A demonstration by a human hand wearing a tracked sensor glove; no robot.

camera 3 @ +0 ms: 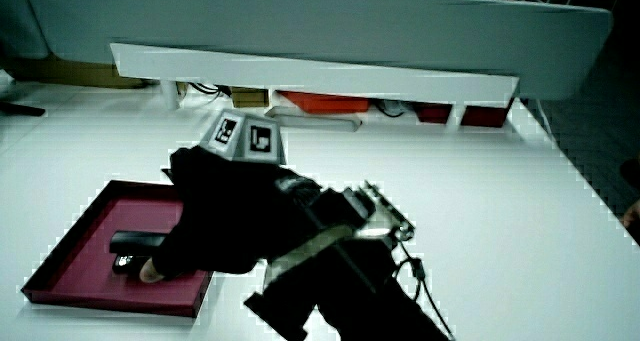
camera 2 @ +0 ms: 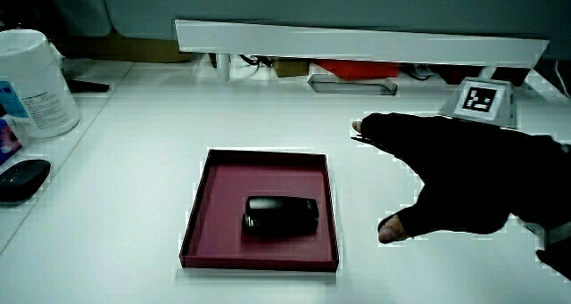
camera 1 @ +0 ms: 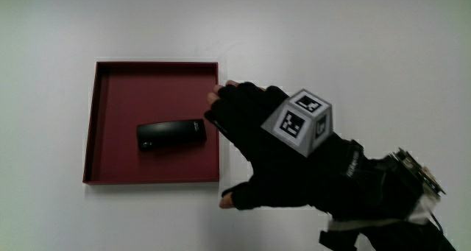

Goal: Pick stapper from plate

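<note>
Your hand point(camera 1: 268, 144) is spread, fingers point(camera 1: 215, 98) extended and thumb well apart, and it holds nothing. It hovers beside the plate point(camera 1: 92, 126), fingertips just over its rim. My guess is that you've opened wide to span the stapler point(camera 1: 171, 135). The stapler lies flat near the plate's middle, mid-frame in the main view, nothing touching it that I can see. In both side views point(camera 2: 281, 215) point(camera 3: 128, 243) it sits low on the plate floor, so the rim may crowd your grasp.
</note>
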